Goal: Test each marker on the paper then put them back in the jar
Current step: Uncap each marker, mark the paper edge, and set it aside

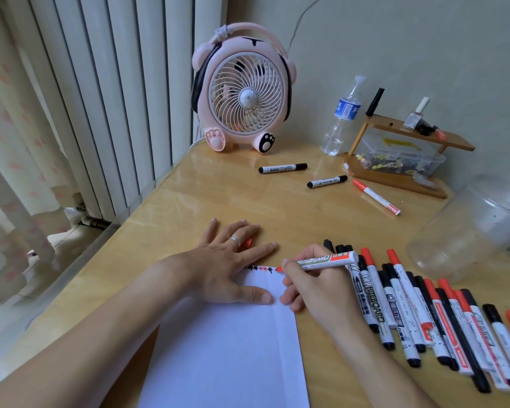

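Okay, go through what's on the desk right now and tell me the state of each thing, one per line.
Red whiteboard marker: uncapped, tip on paper, in right hand.
Left hand: flat, pressing paper.
Red cap: under left hand.
Jar: on its side, empty.
Row of markers: capped, lying flat.
Water bottle: upright, nearly empty.
Fan: standing.

A sheet of paper (pixel 227 346) is lying on the near part of the wooden table (pixel 189 195). The left hand (pixel 233 263) is resting flat across the paper's far left corner, with a marker cap (pixel 247 243) lying under its fingers. The right hand (pixel 315 287) is sitting just right of it at the paper's far edge, holding a whiteboard marker (pixel 321 260) with its tip on the paper. A row of markers (pixel 430 316) is lying to the right of the paper. The jar (pixel 471 225) is lying on its side behind that row. Three markers (pixel 327 181) are lying apart farther back, in front of a fan (pixel 243 92), a water bottle (pixel 340 116) and a small shelf (pixel 401 160).
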A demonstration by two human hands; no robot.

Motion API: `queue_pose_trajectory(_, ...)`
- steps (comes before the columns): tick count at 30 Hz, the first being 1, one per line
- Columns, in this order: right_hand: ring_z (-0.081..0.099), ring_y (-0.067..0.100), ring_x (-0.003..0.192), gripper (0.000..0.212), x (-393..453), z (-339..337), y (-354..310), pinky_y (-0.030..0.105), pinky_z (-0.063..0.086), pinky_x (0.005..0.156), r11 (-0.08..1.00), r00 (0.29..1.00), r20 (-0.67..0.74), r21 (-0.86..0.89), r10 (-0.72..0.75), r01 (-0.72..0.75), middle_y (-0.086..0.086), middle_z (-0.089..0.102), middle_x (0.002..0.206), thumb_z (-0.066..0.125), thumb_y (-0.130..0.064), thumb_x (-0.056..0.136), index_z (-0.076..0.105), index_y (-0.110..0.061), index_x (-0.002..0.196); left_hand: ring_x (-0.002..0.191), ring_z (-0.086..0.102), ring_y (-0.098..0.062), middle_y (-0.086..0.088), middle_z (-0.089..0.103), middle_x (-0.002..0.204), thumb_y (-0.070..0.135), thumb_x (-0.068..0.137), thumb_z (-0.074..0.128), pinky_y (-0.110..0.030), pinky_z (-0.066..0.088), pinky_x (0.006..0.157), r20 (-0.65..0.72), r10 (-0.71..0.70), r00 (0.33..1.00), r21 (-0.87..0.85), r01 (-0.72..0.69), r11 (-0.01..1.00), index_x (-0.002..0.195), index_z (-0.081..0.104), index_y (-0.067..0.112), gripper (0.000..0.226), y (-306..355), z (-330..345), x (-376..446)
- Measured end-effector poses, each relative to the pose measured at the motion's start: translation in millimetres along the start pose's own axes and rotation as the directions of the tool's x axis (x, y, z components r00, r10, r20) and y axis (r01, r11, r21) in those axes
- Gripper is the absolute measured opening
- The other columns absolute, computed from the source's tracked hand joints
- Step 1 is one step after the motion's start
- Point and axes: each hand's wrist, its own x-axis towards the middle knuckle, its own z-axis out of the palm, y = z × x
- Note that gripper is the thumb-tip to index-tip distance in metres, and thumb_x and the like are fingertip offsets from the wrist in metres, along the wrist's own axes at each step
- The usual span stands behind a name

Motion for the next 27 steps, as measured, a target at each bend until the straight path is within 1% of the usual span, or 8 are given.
queue_pose_trajectory(2,0.071,0.029,0.054,0.017,-0.5,1.6,-0.3,0.034,0.051,0.049,1.0,1.0,-0.002,-0.006,0.001,-0.001,0.013,0.071,0.069,0.071,-0.017,0.093,0.059,-0.006,0.088,0.152,-0.028,-0.01,0.01,-0.014,0.169,0.092,0.08,0.038,-0.059,-0.018,0.12,-0.008,0.009,1.0,-0.017,-0.009,1.0,0.155,-0.005,0.059,0.093,-0.6,-0.4,0.1)
queue_pose_trajectory(5,0.07,0.026,0.053,0.018,-1.3,3.3,-0.6,0.031,0.049,0.045,1.0,1.0,-0.01,-0.001,0.0,0.0,0.016,0.071,0.072,0.072,-0.016,0.093,0.059,-0.004,0.089,0.153,-0.025,-0.013,0.007,-0.009,0.169,0.091,0.079,0.041,-0.063,-0.015,0.119,-0.025,0.033,0.999,-0.064,-0.035,0.997,0.15,0.001,0.067,0.085,-0.6,-1.8,0.0)
queue_pose_trajectory(8,0.07,0.024,0.052,0.019,-1.0,4.1,-0.3,0.029,0.048,0.044,1.0,1.0,-0.008,-0.015,-0.011,0.011,0.013,0.071,0.071,0.072,-0.018,0.094,0.06,-0.003,0.09,0.153,-0.026,-0.014,0.007,-0.01,0.169,0.091,0.08,0.04,-0.064,-0.015,0.119,-0.019,0.04,0.999,-0.053,-0.041,0.998,0.146,0.003,0.073,0.078,-0.4,-2.4,0.6)
queue_pose_trajectory(10,0.07,0.024,0.053,0.019,-0.2,4.2,0.4,0.029,0.048,0.044,0.999,1.0,-0.006,-0.03,-0.011,0.011,0.012,0.071,0.071,0.073,-0.019,0.094,0.06,-0.004,0.091,0.153,-0.027,-0.014,0.008,-0.013,0.169,0.091,0.081,0.039,-0.064,-0.015,0.119,-0.01,0.033,0.999,-0.032,-0.034,0.999,0.146,0.002,0.074,0.076,-0.5,-1.9,1.1)
queue_pose_trajectory(14,0.071,0.033,0.056,0.018,0.5,2.9,1.0,0.033,0.05,0.048,0.999,1.0,-0.014,-0.039,-0.002,0.001,0.012,0.071,0.067,0.072,-0.02,0.093,0.059,-0.007,0.089,0.153,-0.028,-0.014,0.009,-0.016,0.169,0.09,0.082,0.037,-0.064,-0.016,0.119,0.0,0.028,1.0,-0.024,-0.028,0.999,0.146,0.001,0.074,0.075,-0.5,-1.4,1.1)
queue_pose_trajectory(20,0.07,0.023,0.054,0.019,-2.4,4.3,-1.6,0.028,0.048,0.045,0.999,1.0,-0.005,-0.045,-0.009,0.009,0.012,0.071,0.068,0.073,-0.019,0.093,0.06,-0.004,0.09,0.153,-0.027,-0.014,0.009,-0.015,0.169,0.091,0.081,0.035,-0.063,-0.017,0.119,0.002,0.021,1.0,-0.016,-0.021,1.0,0.146,0.001,0.074,0.075,-0.7,-1.5,2.0)
queue_pose_trajectory(25,0.071,0.028,0.054,0.018,-1.3,3.8,-0.7,0.032,0.049,0.046,1.0,0.999,-0.036,-0.031,-0.006,0.005,0.013,0.071,0.068,0.072,-0.018,0.093,0.06,-0.005,0.089,0.153,-0.028,-0.014,0.009,-0.015,0.169,0.091,0.08,0.034,-0.064,-0.016,0.119,0.003,0.022,1.0,-0.006,-0.022,1.0,0.146,0.0,0.073,0.076,-1.4,-1.0,2.3)
queue_pose_trajectory(27,0.071,0.027,0.054,0.019,-2.2,4.9,-0.8,0.031,0.048,0.045,1.0,0.999,-0.04,-0.024,-0.012,0.012,0.012,0.071,0.069,0.072,-0.02,0.094,0.059,-0.006,0.089,0.153,-0.028,-0.014,0.009,-0.015,0.169,0.092,0.08,0.034,-0.064,-0.016,0.119,0.0,0.025,1.0,-0.006,-0.025,1.0,0.146,0.0,0.073,0.076,-1.9,-0.1,2.7)
